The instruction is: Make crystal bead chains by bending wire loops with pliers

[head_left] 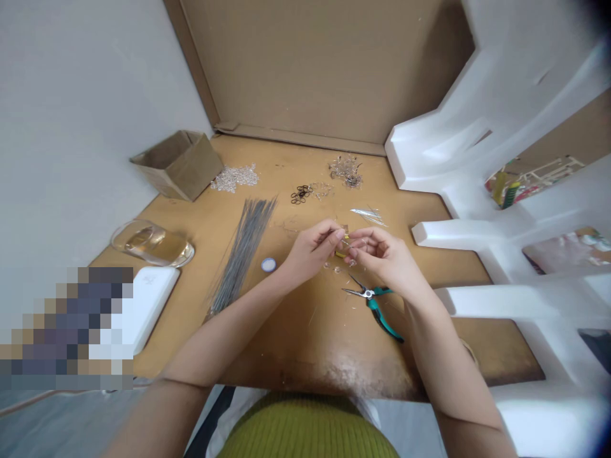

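My left hand (312,251) is closed in a pinch on one end of a thin wire piece (347,242) above the middle of the table. Facing it, my right hand (387,256) pinches the same piece, and a fine loop shows by its fingers. Fingertips partly hide the wire. Under the hands sits a small yellow object (340,254), mostly covered. A few clear beads (337,270) lie just below. Pliers with teal handles (370,294) rest on the table near my right wrist, jaws apart. Left of my left forearm lies a bundle of straight grey wires (245,251).
A cardboard box (174,166) and a pile of clear beads (236,178) stand at back left. Black rings (300,194), bent wire pieces (346,170) and short silver wires (368,215) lie farther back. A glass (153,243) is left; white foam (458,235) borders the right.
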A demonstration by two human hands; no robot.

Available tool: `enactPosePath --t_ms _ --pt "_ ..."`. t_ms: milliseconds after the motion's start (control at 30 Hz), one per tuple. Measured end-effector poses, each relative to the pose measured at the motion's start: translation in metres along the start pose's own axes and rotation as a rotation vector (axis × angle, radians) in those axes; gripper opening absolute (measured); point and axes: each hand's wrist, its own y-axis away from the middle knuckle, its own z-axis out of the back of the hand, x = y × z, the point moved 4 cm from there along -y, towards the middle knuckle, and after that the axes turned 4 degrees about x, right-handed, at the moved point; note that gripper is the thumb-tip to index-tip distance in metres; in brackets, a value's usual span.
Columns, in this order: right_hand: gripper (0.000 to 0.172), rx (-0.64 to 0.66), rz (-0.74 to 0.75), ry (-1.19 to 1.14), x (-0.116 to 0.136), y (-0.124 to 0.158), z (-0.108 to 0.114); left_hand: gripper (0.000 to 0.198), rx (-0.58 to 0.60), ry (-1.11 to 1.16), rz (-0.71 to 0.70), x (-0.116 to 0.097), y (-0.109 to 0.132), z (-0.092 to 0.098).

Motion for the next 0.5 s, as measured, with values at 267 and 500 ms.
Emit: enactPosePath --t_ms 267,500 --pt "0.022 -0.015 -0.051 0.091 0.0020 0.0024 0.0006 0.028 -0.080 -0.084 -0.015 -0.0051 0.0014 0.0026" --pt "0.014 0.015 -0.075 0.102 0.0030 0.0038 -0.0046 0.026 -0.138 -0.084 -0.037 -0.0036 0.0027 0.0026"
